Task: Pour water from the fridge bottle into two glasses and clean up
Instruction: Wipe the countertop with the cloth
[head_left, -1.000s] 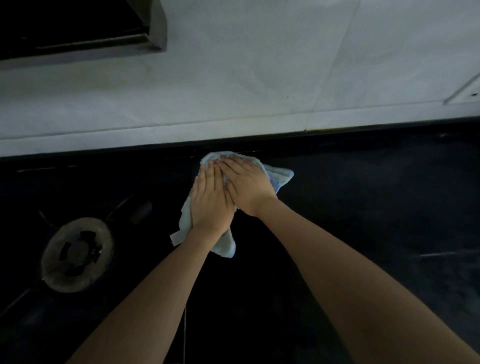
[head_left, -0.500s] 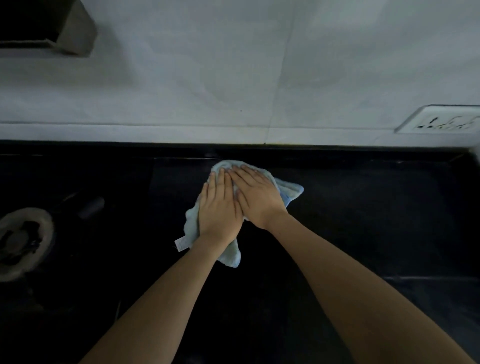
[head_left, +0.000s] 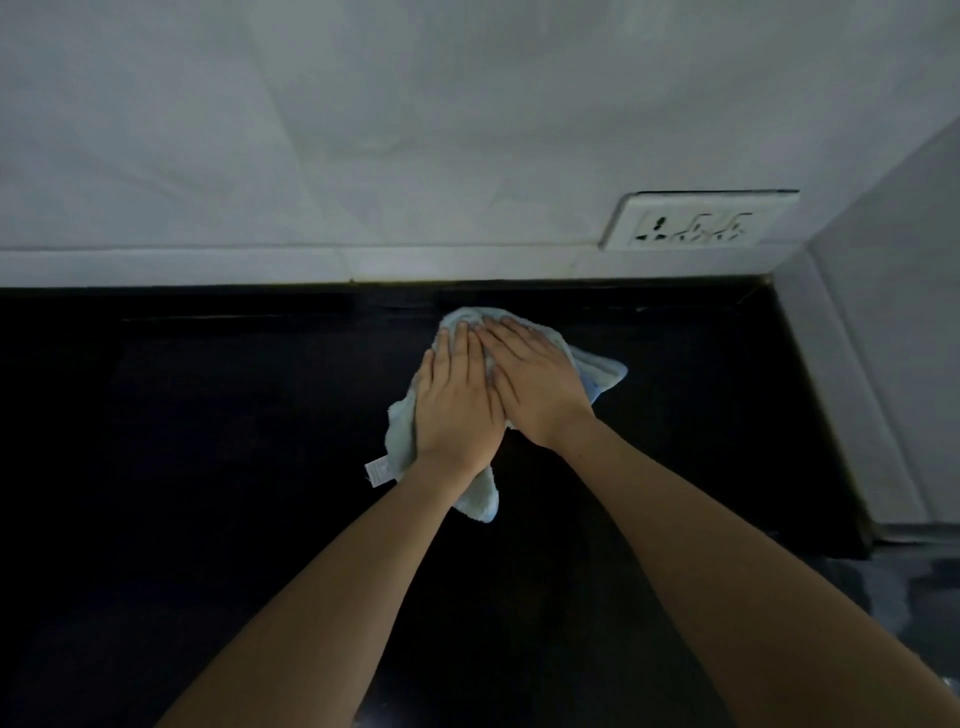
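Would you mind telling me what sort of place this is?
Probably a home kitchen: a dark counter against a pale tiled wall, a wall socket above it, and both hands pressing a cloth.

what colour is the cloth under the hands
Pale blue cloth, with a white tag; seen in the head view.

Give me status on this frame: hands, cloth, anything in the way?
Left hand and right hand flat, side by side, pressing the cloth. Cloth bunched on dark counter near back wall. No obstruction visible; wall socket above, apart.
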